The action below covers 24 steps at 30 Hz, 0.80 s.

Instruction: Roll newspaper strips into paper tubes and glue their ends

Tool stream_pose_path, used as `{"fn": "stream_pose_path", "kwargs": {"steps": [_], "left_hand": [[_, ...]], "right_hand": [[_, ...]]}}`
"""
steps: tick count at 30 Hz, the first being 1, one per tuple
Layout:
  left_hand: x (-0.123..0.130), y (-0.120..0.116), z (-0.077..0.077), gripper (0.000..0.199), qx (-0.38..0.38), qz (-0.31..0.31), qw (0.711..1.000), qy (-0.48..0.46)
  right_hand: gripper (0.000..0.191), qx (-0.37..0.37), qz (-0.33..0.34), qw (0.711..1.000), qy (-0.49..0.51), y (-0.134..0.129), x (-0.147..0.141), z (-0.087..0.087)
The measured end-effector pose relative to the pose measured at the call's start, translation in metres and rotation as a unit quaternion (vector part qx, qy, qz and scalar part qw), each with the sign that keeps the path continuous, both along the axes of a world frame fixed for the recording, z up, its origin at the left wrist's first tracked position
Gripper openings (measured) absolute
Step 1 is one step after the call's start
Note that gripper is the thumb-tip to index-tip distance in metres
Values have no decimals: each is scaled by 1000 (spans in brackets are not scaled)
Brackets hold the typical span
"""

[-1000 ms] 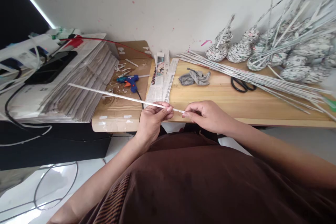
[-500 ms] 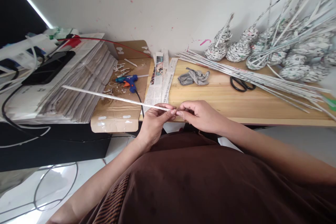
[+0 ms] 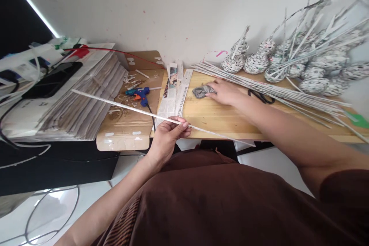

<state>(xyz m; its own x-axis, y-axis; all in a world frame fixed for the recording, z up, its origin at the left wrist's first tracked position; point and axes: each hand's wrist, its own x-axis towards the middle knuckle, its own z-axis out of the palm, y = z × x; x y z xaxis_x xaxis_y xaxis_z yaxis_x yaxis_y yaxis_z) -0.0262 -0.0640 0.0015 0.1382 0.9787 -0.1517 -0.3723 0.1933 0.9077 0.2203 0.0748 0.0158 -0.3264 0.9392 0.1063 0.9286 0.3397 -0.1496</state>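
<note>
My left hand pinches a thin rolled-paper stick between thumb and fingers, above the front edge of the table. The stick slants across, from over the newspaper stack at the left down to the right past the table edge. My right hand is stretched forward onto a crumpled grey knitted cloth, its thumb and fingers closed around the cloth's right part, which they hide. Strips of newspaper lie between the cloth and a blue glue gun.
A bundle of paper sticks lies at the right, partly over black-handled scissors. Several woven paper gourd shapes stand along the wall. At the left, a phone rests on a tall newspaper stack. Scraps litter the cardboard.
My right hand has left the stick's end and reached forward to the grey cloth. The stick's right part now shows beyond my left hand, which still holds it.
</note>
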Motion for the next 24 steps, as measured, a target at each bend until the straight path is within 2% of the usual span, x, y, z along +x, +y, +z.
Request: {"fn": "stream_pose_path", "kwargs": {"steps": [1,3,5,8,10,12,14,16,18,20,21,24], "left_hand": [[0,0,0,24,1,-3,1000,2],[0,0,1,24,5,-2,1000,4],[-2,-1,3,24,10,5,1000,6],[-3,-2,5,23,13,16,1000,5],[-3,-2,6,24,15,21,1000,3],[-3,-2,6,24,18,24,1000,2],[-3,-1,7,24,20,29,999,1],[-3,-1,7,24,22,37,999,1],[-2,0,8,24,25,46,999,1],[-1,0,9,27,26,53,998,2],[-1,0,9,28,25,54,998,2],[3,-1,11,30,17,47,999,-3]], "right_hand": [[41,5,8,1000,-13,4,-5,-3],[35,22,-1,999,-25,7,-15,-8],[40,33,-32,999,-27,8,-23,-10],[58,11,-74,997,-15,8,-29,-8],[67,-20,-81,997,2,6,-28,-2],[67,-12,-69,997,19,-3,-25,11],[66,75,-54,995,43,-20,-21,26],[46,118,-28,987,108,-47,-18,40],[35,45,29,984,172,-79,-19,49],[34,-52,100,973,203,-110,-23,48],[33,-71,134,968,201,-122,-26,45],[28,-19,115,977,176,-145,-35,29]]}}
